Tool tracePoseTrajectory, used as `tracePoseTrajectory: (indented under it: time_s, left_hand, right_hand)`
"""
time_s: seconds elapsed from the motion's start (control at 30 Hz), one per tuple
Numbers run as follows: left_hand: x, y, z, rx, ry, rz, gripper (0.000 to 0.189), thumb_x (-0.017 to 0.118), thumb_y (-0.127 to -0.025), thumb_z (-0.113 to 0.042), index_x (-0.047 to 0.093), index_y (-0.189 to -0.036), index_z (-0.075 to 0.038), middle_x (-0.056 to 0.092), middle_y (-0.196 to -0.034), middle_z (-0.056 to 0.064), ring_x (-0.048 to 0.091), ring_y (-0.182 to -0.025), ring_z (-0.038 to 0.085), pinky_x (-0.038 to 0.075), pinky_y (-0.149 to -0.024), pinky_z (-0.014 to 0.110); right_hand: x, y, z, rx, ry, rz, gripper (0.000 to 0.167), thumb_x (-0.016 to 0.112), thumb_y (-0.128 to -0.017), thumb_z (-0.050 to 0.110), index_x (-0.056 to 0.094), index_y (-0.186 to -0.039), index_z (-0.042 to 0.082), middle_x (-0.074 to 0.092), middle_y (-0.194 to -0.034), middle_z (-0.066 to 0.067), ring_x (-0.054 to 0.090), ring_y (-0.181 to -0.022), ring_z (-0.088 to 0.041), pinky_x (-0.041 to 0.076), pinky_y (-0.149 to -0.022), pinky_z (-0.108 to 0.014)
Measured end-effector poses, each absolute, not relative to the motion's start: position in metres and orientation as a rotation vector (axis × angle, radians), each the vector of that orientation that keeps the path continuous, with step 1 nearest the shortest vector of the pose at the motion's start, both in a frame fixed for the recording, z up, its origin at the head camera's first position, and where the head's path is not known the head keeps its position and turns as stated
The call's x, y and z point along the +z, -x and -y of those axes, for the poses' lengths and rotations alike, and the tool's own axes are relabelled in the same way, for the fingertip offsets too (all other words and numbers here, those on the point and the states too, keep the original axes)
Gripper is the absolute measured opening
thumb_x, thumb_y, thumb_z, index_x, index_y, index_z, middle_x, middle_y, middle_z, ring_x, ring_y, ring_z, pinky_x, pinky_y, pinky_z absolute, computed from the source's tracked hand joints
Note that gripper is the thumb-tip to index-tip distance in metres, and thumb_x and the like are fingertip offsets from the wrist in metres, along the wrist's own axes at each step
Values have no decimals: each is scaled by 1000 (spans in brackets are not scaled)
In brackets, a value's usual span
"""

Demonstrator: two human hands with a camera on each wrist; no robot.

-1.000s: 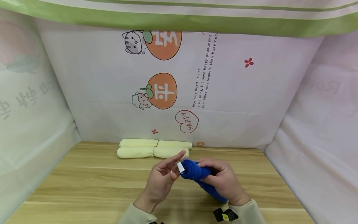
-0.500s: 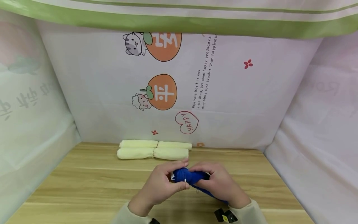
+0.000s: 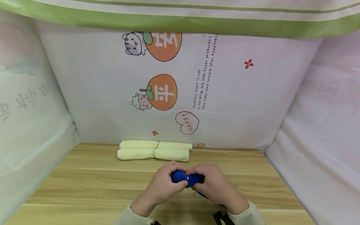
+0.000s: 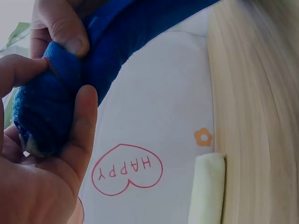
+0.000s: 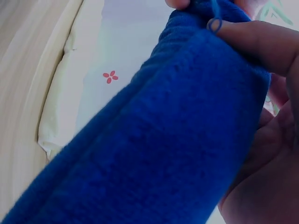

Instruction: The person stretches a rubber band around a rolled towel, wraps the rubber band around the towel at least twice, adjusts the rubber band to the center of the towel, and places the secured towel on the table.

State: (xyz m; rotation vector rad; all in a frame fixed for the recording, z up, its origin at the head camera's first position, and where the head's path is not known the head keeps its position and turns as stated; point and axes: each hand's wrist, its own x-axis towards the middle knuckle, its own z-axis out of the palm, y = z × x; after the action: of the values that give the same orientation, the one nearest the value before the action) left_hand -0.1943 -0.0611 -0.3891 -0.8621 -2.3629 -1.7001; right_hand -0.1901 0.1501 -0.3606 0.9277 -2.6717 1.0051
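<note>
A blue rolled towel [image 3: 180, 176] is held between both hands above the table. My left hand [image 3: 163, 184] curls its fingers and thumb around the left end of the roll. A thin elastic band [image 4: 58, 77] crosses the towel near these fingertips. My right hand [image 3: 217, 184] grips the roll just to the right, and the two hands' fingertips nearly meet. In the right wrist view, the towel's broad face [image 5: 154, 140] slants down from the right hand, with a small thread loop [image 5: 215, 24] by the thumb. The right hand's palm side is partly hidden behind the towel.
Two pale yellow rolled towels [image 3: 140, 154], each cinched around the middle, lie side by side at the back of the wooden table [image 3: 84, 187]. White printed cloth walls [image 3: 225, 125] enclose the back and sides. A green-striped cloth edge [image 3: 180, 23] hangs overhead.
My left hand has come from beside the roll's end to around it, bringing the elastic band over the towel. The band has moved right along the roll, toward the right hand.
</note>
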Motion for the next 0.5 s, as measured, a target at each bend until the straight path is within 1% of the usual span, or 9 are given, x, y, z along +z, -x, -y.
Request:
tracePoseTrajectory:
  time_s: [0.13, 0.27, 0.33, 0.43, 0.5]
  left_hand:
    - [-389, 196, 64, -1901, 840, 2337, 18, 75, -86, -19, 73, -104, -17, 65, -106, -2, 60, -94, 23, 55, -76, 33]
    - [-388, 196, 66, -2028, 807, 2300, 20, 72, -86, -13, 73, -106, -13, 65, -110, 6, 61, -95, 26, 57, -75, 35]
    - [-388, 196, 67, -2040, 772, 2287, 24, 72, -86, -13, 72, -110, -13, 63, -114, 7, 60, -96, 26, 57, -75, 35]
    - [-387, 196, 69, -1986, 724, 2291, 27, 74, -88, -16, 72, -115, -16, 60, -117, 6, 59, -100, 26, 57, -76, 33]
    - [-386, 197, 73, -1960, 753, 2286, 31, 75, -89, -18, 71, -119, -18, 59, -118, 5, 58, -102, 26, 56, -78, 32]
  right_hand:
    - [-358, 190, -149, 1009, -884, 2729, 29, 83, -81, 11, 71, -103, 27, 68, -100, 15, 63, -90, -8, 55, -77, -33]
    - [-356, 191, -149, 1006, -863, 2763, 28, 82, -83, 14, 67, -102, 26, 67, -99, 17, 62, -90, -9, 54, -78, -38]
    - [-356, 192, -149, 1012, -852, 2779, 27, 80, -84, 14, 66, -104, 25, 67, -99, 16, 62, -90, -10, 54, -78, -40]
    - [-357, 194, -150, 1009, -841, 2804, 24, 78, -87, 17, 66, -107, 24, 67, -101, 13, 62, -91, -11, 54, -79, -41]
    - [-357, 196, -151, 1018, -846, 2813, 24, 75, -89, 17, 66, -110, 23, 67, -104, 10, 62, -92, -12, 54, -79, -42]
